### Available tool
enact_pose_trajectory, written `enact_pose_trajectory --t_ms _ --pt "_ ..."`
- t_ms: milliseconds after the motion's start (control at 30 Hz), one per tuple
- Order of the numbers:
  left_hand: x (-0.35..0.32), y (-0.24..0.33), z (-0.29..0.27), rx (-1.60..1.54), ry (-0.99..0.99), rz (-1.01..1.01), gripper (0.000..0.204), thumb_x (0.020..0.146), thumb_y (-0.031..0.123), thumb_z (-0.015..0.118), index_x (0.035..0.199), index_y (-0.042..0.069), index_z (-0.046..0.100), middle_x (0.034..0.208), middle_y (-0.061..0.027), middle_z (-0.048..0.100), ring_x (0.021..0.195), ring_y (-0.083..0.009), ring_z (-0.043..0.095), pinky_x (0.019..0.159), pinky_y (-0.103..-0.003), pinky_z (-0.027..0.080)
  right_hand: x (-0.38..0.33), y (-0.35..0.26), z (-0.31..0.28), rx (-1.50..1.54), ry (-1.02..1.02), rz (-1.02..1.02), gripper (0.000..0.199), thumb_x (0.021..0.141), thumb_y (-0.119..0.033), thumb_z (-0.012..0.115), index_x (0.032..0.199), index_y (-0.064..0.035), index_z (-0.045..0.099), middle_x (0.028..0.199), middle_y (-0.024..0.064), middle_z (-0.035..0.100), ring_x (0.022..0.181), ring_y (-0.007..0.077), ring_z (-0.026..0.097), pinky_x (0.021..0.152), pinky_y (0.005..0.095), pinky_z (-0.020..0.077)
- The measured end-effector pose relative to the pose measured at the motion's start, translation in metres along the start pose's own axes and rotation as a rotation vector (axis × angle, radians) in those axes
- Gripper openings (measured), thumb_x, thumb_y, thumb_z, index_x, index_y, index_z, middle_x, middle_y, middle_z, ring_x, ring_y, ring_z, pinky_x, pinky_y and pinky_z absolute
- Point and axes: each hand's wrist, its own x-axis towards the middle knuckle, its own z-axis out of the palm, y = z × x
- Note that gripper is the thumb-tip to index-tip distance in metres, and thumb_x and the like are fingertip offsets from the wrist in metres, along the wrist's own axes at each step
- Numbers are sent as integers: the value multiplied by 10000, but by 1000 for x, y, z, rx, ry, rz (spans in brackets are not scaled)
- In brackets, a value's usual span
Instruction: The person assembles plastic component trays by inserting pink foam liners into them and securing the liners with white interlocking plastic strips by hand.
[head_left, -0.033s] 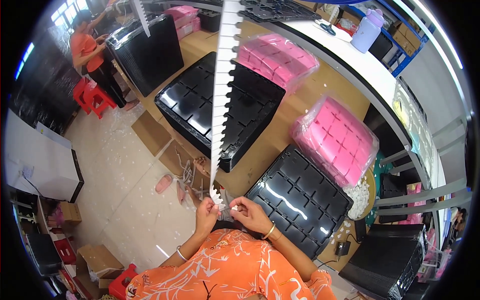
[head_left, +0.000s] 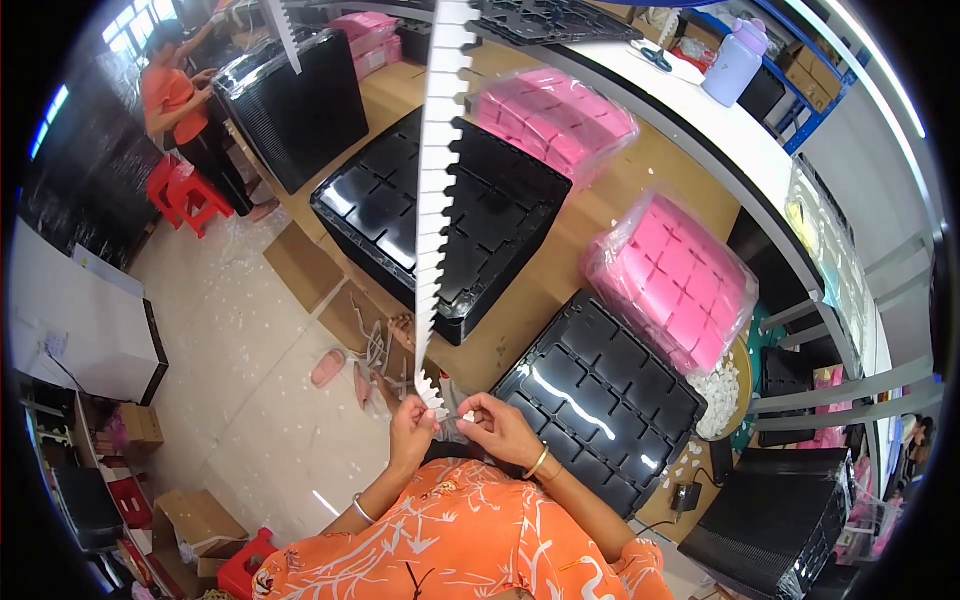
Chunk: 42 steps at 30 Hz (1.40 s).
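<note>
A long white strip [head_left: 432,190] with small notched tabs along its right edge runs from the top of the view down to my hands. My left hand [head_left: 408,437] is closed in a pinch on its lower end. Just to the right, my right hand [head_left: 505,435] pinches a small white piece [head_left: 469,416] between thumb and fingertips, close to the strip's end. Beneath and to the right of this hand lies a black compartment tray [head_left: 590,385]. Several small white pieces [head_left: 718,400] fill a round yellowish bowl [head_left: 744,372] beyond that tray.
A tall stack of black trays [head_left: 390,200] stands ahead, with plastic-wrapped pink trays [head_left: 680,285] to the right. A lilac bottle [head_left: 735,65] stands on the white bench. At far left, a person in orange [head_left: 175,105] stands near red stools [head_left: 195,195]. Pink slippers [head_left: 327,368] lie on the floor.
The upper part of the white strip has swung slightly to the left. Both hands stay in nearly the same place with the same grips.
</note>
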Motion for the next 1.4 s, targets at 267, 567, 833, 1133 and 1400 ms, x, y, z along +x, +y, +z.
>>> enact_pose_trajectory --t_ms 267,567,833,1133,1400 --pt "4 8 -11 -118 -2 -30 32 961 -9 534 973 19 526 816 -35 602 682 -92 567 594 -226 443 28 5 31 -600 101 -380 151 866 -95 690 967 10 647 894 207 655 779 358 665 673 402 537" --pt "8 18 -8 143 8 90 76 965 84 616 955 10 601 776 -18 631 649 -82 586 577 -225 461 23 -4 41 -822 77 -256 96 903 -83 611 941 2 588 877 208 629 790 410 635 699 464 522" --pt "18 -15 -37 107 64 54 77 911 64 677 901 -10 658 746 -24 657 632 -86 597 584 -243 474 -18 -65 -43 -754 -283 -146 86 860 -97 587 852 -16 612 853 186 662 835 415 641 716 464 514" --pt "12 -43 -39 369 41 61 147 842 99 740 838 -26 663 733 -60 680 666 -110 619 631 -279 497 -2 -27 -45 -1127 -265 -129 144 841 -117 581 806 22 602 793 220 662 739 425 650 652 488 520" --pt "10 -28 -27 334 24 95 114 863 81 713 888 -24 676 743 -46 675 676 -99 616 640 -262 493 -7 -13 -30 -1136 -16 -172 161 856 -127 562 782 14 582 777 227 654 709 428 650 618 510 524"
